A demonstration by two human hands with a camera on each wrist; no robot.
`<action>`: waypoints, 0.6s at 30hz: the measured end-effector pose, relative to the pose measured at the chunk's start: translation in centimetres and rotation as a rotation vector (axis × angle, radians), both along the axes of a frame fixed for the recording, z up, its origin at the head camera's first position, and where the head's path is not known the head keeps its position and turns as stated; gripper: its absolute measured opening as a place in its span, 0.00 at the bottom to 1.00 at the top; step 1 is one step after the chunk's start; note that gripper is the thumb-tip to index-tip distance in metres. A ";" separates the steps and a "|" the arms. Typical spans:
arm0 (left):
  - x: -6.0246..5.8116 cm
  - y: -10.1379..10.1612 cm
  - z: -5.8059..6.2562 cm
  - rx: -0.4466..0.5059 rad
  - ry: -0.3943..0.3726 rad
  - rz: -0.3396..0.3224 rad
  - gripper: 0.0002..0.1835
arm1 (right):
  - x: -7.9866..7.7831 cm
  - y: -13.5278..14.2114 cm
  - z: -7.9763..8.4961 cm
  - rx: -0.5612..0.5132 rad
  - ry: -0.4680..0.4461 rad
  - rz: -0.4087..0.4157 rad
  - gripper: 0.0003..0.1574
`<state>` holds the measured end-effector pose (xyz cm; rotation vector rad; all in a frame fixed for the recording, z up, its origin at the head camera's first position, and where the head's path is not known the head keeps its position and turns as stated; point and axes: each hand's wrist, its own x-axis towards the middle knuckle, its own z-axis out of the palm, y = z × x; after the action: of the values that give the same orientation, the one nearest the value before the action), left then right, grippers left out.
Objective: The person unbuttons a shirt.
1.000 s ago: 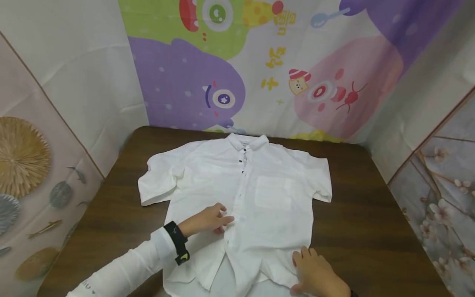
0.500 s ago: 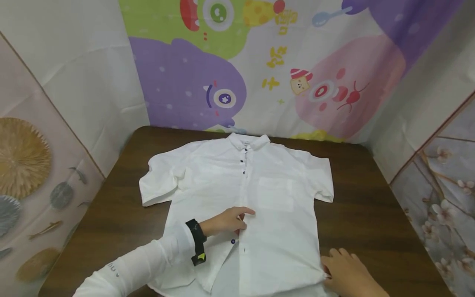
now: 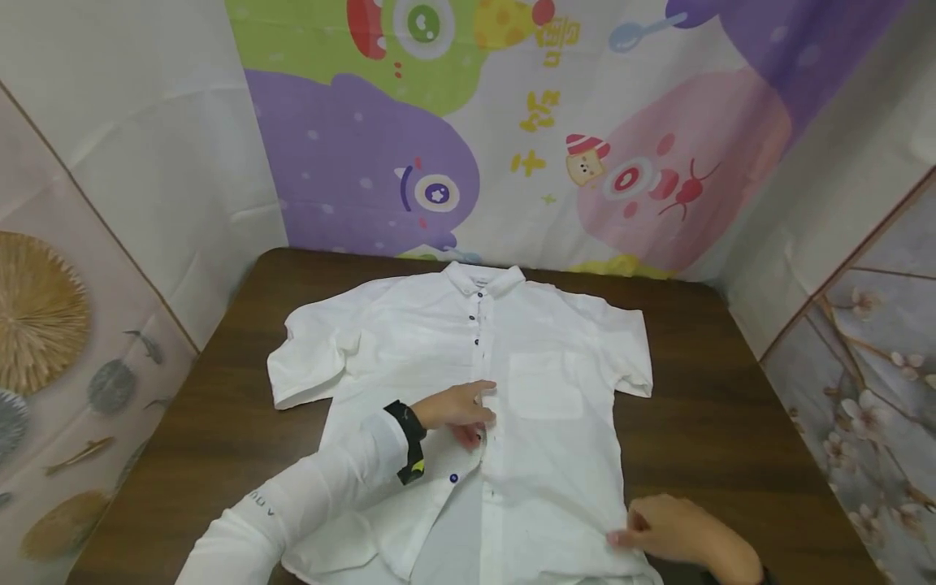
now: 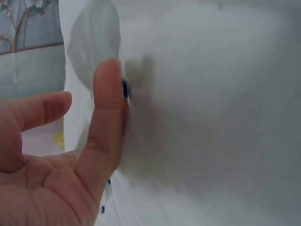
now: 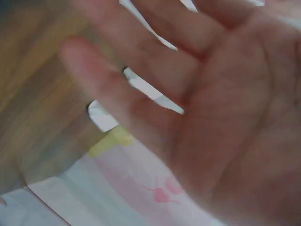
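A white short-sleeved button-up shirt [image 3: 544,463] lies spread on the brown table, collar at the far side. Its front is buttoned near the collar, while the lower part gapes. My left hand [image 3: 453,410] rests on the front placket at mid-shirt, thumb and fingers apart. In the left wrist view, a finger lies beside a dark blue button [image 4: 125,88]. Another dark button [image 3: 454,478] shows on the loose lower edge. My right hand [image 3: 676,528] is at the shirt's lower right side; in the right wrist view its fingers are extended, with nothing between them.
The dark wooden table [image 3: 702,406] shows on both sides of the shirt. Behind it hangs a cartoon-printed cloth [image 3: 380,162]. Patterned panels flank the table, one with shells [image 3: 44,309] and one with flowers [image 3: 870,414].
My left hand has slid right and slightly up along the placket. My right hand has moved right, drawing the lower right hem outward, then let it go. The lower front is flatter now.
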<state>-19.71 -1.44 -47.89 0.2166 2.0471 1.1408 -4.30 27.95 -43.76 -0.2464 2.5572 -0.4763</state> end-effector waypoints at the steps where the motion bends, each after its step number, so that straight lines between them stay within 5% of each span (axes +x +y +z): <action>1: -0.5 0.0 0.0 -0.030 0.025 -0.002 0.33 | -1.1 0.1 -0.1 -0.020 0.025 -0.011 0.20; 10: -3.3 1.1 -1.0 -0.053 0.121 0.115 0.27 | -11.1 -0.6 -4.1 0.023 0.226 -0.163 0.16; 14: -3.4 1.7 -1.6 -0.079 0.190 0.147 0.28 | -13.1 -1.0 -5.7 0.058 0.230 -0.138 0.10; 18: -3.3 2.2 -2.1 -0.074 0.219 0.149 0.32 | -13.4 -0.7 -5.9 0.136 0.235 -0.143 0.08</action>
<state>-23.05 0.78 -49.97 0.1599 2.3277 1.1710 -17.67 27.21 -49.69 -0.0740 2.8366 -0.3395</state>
